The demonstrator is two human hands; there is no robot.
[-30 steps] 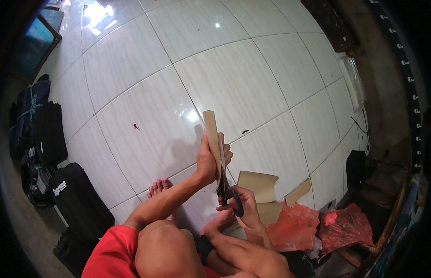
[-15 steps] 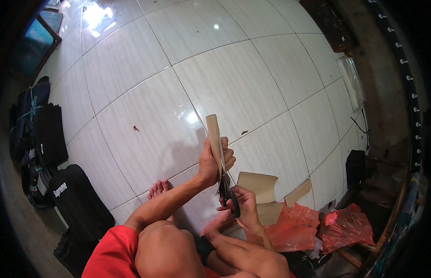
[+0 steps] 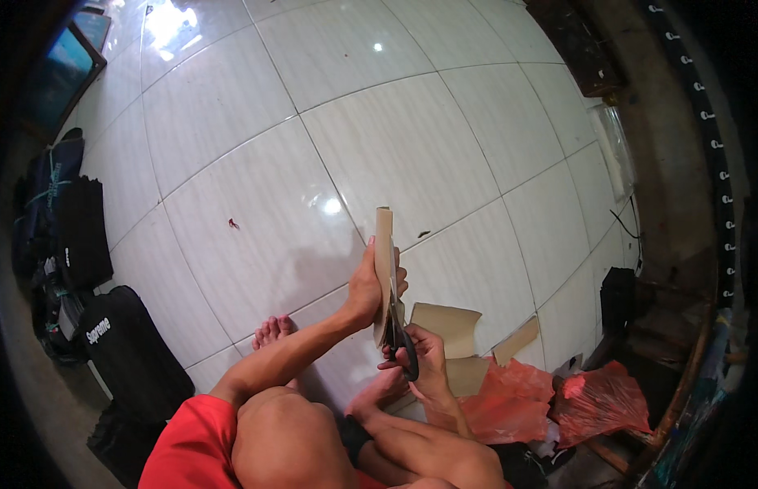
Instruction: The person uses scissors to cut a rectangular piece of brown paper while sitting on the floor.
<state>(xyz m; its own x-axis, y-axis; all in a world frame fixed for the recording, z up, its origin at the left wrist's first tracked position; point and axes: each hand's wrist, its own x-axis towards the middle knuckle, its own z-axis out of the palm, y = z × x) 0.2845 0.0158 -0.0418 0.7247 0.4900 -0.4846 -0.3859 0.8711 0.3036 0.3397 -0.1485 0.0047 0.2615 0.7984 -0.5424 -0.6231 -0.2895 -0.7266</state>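
Note:
My left hand (image 3: pixel 369 289) is wrapped round a narrow piece of brown cardboard (image 3: pixel 384 236) and holds it upright above the tiles. My right hand (image 3: pixel 429 355) grips black-handled scissors (image 3: pixel 409 355) by the finger loops. The scissors' blades point away from me and lie along the cardboard, close to my left fingers. How far the blades are apart is hard to see. On the floor beside my right hand are a larger brown cardboard piece (image 3: pixel 448 324) and a smaller cardboard strip (image 3: pixel 516 341).
Red plastic bags (image 3: pixel 509 401) lie at the lower right, near a wooden frame (image 3: pixel 693 383). Black folded bags (image 3: pixel 134 346) are stacked along the left side. A clear plastic packet (image 3: pixel 613 151) lies at the right wall. My bare foot (image 3: pixel 272 332) stands on the tiled floor (image 3: pixel 412 122).
The cardboard in my left hand has turned a little and shows more of its face. The scissors stay against it in my right hand. The whole view has shifted slightly.

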